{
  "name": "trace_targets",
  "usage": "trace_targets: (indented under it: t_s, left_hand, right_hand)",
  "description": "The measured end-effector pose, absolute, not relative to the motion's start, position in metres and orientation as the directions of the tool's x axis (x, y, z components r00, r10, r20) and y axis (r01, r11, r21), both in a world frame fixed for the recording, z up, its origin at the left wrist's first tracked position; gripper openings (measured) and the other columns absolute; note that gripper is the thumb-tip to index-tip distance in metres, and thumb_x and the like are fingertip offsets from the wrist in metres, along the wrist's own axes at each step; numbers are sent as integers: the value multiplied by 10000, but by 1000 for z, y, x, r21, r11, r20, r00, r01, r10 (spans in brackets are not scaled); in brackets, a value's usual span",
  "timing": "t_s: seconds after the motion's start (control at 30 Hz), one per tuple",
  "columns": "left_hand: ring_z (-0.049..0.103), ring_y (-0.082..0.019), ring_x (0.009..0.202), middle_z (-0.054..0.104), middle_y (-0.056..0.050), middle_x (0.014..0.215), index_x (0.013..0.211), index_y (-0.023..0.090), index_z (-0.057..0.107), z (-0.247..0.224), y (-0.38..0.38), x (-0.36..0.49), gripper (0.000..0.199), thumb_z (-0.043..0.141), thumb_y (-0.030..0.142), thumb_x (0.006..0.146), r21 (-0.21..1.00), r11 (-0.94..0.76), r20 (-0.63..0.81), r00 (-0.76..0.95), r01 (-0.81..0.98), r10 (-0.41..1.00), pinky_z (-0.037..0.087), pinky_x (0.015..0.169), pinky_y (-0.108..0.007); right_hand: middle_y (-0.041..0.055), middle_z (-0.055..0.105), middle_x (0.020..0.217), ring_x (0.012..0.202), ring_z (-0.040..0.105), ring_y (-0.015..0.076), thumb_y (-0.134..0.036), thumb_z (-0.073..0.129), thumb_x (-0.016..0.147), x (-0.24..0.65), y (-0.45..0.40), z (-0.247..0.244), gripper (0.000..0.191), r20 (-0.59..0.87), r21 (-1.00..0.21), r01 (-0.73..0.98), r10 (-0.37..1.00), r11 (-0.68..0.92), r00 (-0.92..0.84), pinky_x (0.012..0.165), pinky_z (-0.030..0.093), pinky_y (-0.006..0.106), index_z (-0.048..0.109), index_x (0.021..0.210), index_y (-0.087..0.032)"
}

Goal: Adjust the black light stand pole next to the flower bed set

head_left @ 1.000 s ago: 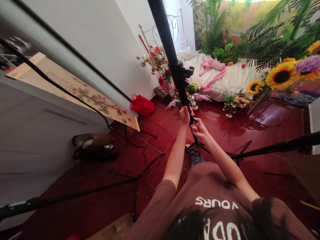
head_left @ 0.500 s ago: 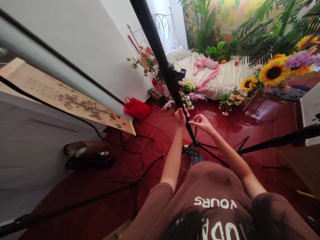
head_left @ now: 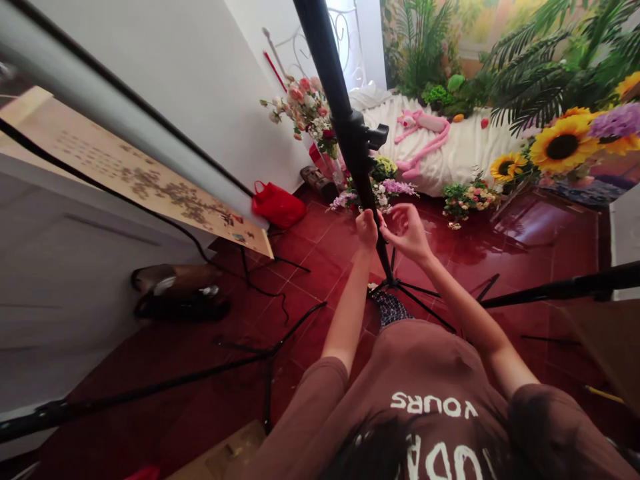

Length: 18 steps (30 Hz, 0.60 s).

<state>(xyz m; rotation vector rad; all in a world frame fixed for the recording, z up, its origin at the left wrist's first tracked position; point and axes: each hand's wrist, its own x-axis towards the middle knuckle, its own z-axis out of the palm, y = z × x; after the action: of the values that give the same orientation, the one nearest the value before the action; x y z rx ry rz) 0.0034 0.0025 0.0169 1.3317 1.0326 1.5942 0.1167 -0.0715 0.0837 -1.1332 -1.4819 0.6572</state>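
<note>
A black stand pole (head_left: 353, 137) rises through the middle of the view, with a clamp knob (head_left: 377, 137) partway up and spread legs (head_left: 423, 305) on the floor. My left hand (head_left: 367, 228) is wrapped round the lower pole, below the clamp. Just right of it, my right hand (head_left: 407, 230) has its fingers curved and apart, with its fingertips close to the pole. I see nothing held in the right hand. Whether its fingertips touch the pole or the left hand is not clear.
Other black stands cross the lower left (head_left: 175, 383) and right (head_left: 565, 288). A red bag (head_left: 279, 205) and a scroll picture (head_left: 145, 183) are at left. Flowers (head_left: 470, 198), sunflowers (head_left: 563, 145) and a pink plush toy (head_left: 423, 137) lie beyond, near white cloth.
My right hand has opened from a pinch beside the pole and risen a little. The left hand still grips the pole. The view has shifted slightly.
</note>
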Motion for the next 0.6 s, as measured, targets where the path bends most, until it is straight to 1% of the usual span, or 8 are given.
trace_targets:
  t_s: [0.1,0.17,0.2,0.23,0.33,0.4,0.5,0.6]
  left_hand:
    - [542,-104,479,529,-12,500,634,174,560,15,5,3,672,358,796,793,937,-342,328,-162,-70,931,433,495,-235]
    - [524,-97,440,527,1,489,700,174,580,15,6,3,666,359,796,790,935,-343,324,-168,-95,931,410,460,-228]
    - [510,-92,417,531,8,490,742,175,590,15,6,4,667,361,800,785,931,-347,326,-167,-113,930,395,440,-225]
    - [500,-87,400,543,13,499,792,178,598,15,6,4,666,370,804,778,926,-353,330,-165,-131,929,384,425,-222]
    - [502,-79,386,605,13,567,939,192,595,15,7,5,672,403,809,756,912,-373,347,-167,-172,923,373,405,-212]
    - [506,-74,386,634,9,609,996,197,577,15,6,6,688,422,815,737,908,-376,349,-164,-183,923,371,398,-207]
    - [514,-70,388,634,16,635,1065,203,546,17,6,7,719,458,821,708,903,-376,343,-179,-207,922,381,401,-201]
    - [555,-79,429,603,27,630,1103,212,536,23,7,8,710,386,814,758,895,-368,315,-227,-253,922,429,439,-198]
  right_hand:
    - [60,527,1156,1037,548,193,-437,701,773,106,-39,126,528,566,-798,272,824,538,33,811,509,302,497,1217,-237]
    - [57,528,1143,1088,559,201,-514,590,851,93,-16,152,532,622,-742,285,782,607,-46,875,496,349,471,1255,-190]
    - [50,541,1108,1086,571,203,-535,542,876,87,-6,163,518,636,-724,292,769,625,-69,891,492,365,479,1242,-174]
    - [42,560,1072,1063,587,204,-552,537,877,80,2,172,510,645,-714,299,761,633,-72,898,496,366,497,1213,-170]
    - [30,603,971,960,622,190,-570,581,846,65,16,190,468,658,-709,316,753,630,-25,878,509,318,549,1090,-172]
    - [26,609,911,907,631,175,-554,587,841,62,19,196,434,662,-711,310,749,631,-8,845,511,291,565,1022,-160]
    - [2,592,822,864,627,156,-503,590,838,66,17,190,378,655,-722,267,755,638,-29,805,511,283,581,952,-143]
    - [-9,584,765,812,606,145,-448,639,797,72,12,159,319,595,-774,230,802,590,-52,758,511,283,594,874,-142]
